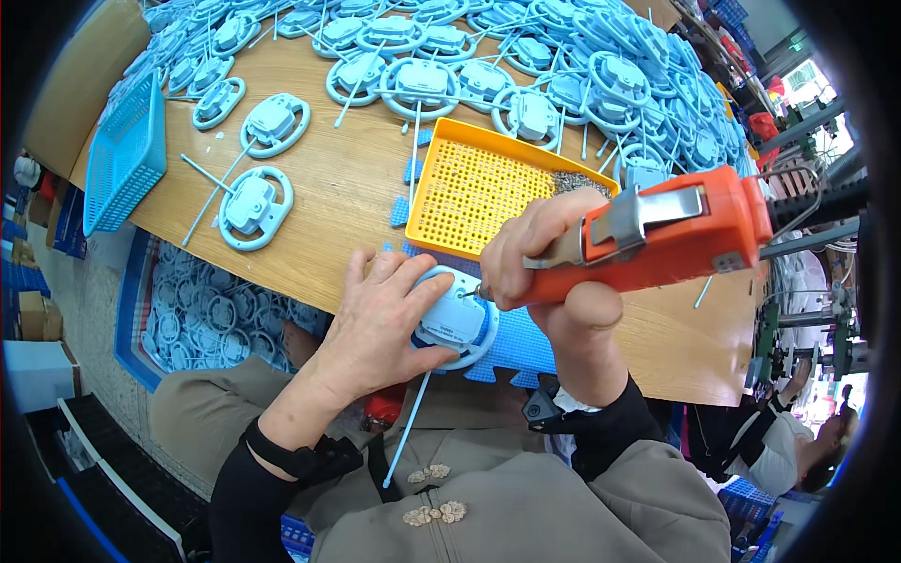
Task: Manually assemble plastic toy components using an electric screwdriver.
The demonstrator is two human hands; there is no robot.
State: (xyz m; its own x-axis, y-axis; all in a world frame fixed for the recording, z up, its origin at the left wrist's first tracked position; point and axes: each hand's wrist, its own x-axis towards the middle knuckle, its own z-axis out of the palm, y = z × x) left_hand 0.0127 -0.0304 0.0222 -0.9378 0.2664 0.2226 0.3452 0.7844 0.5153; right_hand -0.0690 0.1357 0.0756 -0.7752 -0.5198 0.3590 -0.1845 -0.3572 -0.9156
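Note:
My left hand [380,324] grips the left rim of a light blue plastic wheel-shaped part [452,319], thumb and fingers closed on it. A thin blue rod [405,436] sticks out of the part toward my lap. In my right hand [563,263] is an orange electric screwdriver [671,235], held level with its tip pointing left at the part's upper right. Whether the tip touches a screw is too small to tell. Beneath the part lies a blue foam mat [521,345]. Just beyond my hands stands a yellow perforated tray [469,192], with small screws [580,184] at its right end.
Many similar blue parts [619,80] are heaped at the back of the wooden table [319,206]. A few lie loose at left, near a blue basket [127,164]. Below the left table edge, a bin [141,349] holds more parts. A co-worker [779,450] is at far right.

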